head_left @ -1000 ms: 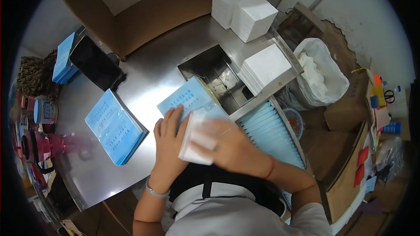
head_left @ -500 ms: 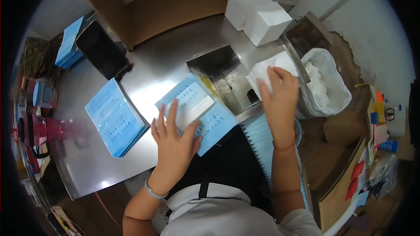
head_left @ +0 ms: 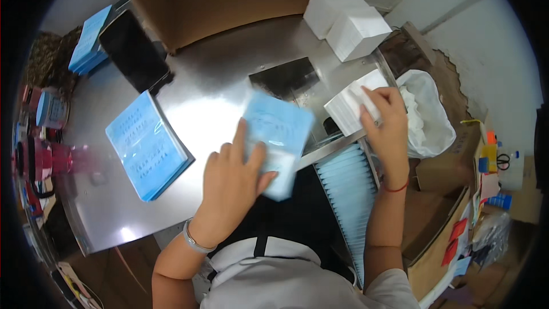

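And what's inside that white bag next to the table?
Some crumpled white stuff shows inside the white bag, through its open top. Anything underneath is covered, so I can't tell what's there.

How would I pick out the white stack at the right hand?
On the metal table, find the rectangular opening. Just right of it sits the white stack, with the right hand at its top; the two white stacks farther back have no hand on them.

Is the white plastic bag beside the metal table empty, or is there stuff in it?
Not empty: crumpled white material shows inside the open white plastic bag. I cannot tell how full it is.
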The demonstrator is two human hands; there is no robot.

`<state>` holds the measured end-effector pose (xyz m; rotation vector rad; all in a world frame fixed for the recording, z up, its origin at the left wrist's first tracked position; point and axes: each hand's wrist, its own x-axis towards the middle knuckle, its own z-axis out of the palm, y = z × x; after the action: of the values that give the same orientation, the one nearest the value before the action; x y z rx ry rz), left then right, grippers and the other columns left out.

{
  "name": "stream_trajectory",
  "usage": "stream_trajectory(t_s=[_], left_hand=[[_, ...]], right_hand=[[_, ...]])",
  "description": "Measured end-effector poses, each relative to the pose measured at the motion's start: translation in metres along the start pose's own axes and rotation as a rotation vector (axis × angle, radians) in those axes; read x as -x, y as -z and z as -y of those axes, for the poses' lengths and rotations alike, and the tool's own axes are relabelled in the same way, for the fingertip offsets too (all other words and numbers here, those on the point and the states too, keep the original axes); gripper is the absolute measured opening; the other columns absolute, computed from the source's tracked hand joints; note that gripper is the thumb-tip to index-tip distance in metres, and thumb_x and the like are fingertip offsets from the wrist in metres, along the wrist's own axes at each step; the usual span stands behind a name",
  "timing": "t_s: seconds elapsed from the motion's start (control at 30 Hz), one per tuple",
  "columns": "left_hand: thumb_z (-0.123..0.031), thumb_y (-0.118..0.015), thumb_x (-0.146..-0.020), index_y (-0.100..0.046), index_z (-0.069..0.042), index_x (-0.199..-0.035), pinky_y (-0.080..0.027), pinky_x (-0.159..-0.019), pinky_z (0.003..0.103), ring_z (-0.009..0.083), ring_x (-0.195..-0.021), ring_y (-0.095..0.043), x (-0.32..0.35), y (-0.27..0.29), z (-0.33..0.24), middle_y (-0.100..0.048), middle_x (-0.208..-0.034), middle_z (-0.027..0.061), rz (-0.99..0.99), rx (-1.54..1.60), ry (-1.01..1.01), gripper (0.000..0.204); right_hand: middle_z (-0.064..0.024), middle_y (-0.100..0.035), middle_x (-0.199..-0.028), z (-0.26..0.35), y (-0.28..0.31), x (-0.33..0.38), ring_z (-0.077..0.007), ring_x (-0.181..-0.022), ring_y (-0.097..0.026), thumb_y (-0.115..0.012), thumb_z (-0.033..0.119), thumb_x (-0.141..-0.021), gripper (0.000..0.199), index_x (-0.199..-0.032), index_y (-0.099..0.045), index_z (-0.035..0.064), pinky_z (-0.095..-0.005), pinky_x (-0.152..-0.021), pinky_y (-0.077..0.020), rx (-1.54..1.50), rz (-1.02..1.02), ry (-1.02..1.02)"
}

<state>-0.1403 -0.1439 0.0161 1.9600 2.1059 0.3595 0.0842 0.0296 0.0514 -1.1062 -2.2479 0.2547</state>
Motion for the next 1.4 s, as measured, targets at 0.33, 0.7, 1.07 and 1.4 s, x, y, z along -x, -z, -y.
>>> stream_trajectory(t_s=[0.33,0.7,1.07,1.4], left_hand=[[0.001,-0.069,-0.071,-0.06,-0.007,-0.127,-0.051,-0.082,0.04,0.0352,-0.095,-0.061,-0.008,-0.003,0.022,-0.045,-0.141,0.0266,-0.106,0.236,-0.136,0.057],[-0.019,-0.087,-0.07,-0.051,-0.015,-0.142,-0.041,-0.109,0.051,0.0417,-0.136,-0.041,0.038,0.025,0.027,-0.032,-0.156,0.0158,-0.289,0.217,0.03,0.08],[-0.032,-0.066,-0.094,-0.058,-0.011,-0.118,-0.034,-0.103,0.048,0.0344,-0.119,-0.049,0.053,0.051,0.119,-0.053,-0.131,0.0158,-0.511,-0.209,0.515,0.033],[-0.029,-0.068,-0.091,-0.056,-0.008,-0.107,-0.036,-0.1,0.047,0.0328,-0.113,-0.05,0.044,0.03,0.1,-0.053,-0.11,0.0132,-0.659,-0.309,0.421,0.029]], right_hand=[[-0.0164,-0.064,-0.106,0.083,-0.067,0.065,-0.0308,-0.102,-0.063,-0.061,0.009,-0.083,0.03,-0.112,-0.068,0.0044,-0.0531,-0.101,-0.0443,-0.018,0.221,0.498],[-0.0143,-0.066,-0.071,0.043,-0.079,0.006,-0.0377,-0.065,-0.065,-0.068,0.01,-0.084,0.019,-0.101,-0.072,0.0003,-0.04,-0.065,-0.055,-0.011,0.029,0.182],[-0.0097,-0.061,-0.101,0.018,-0.037,0.021,-0.0287,-0.094,-0.058,-0.07,0.009,-0.084,0.02,-0.103,-0.074,0.0011,-0.0496,-0.103,-0.0416,0.282,-0.216,0.036],[-0.0124,-0.06,-0.097,0.006,-0.03,0.023,-0.0286,-0.09,-0.058,-0.067,0.0,-0.082,0.021,-0.103,-0.071,-0.004,-0.0394,-0.082,-0.0484,0.127,-0.182,0.079]])
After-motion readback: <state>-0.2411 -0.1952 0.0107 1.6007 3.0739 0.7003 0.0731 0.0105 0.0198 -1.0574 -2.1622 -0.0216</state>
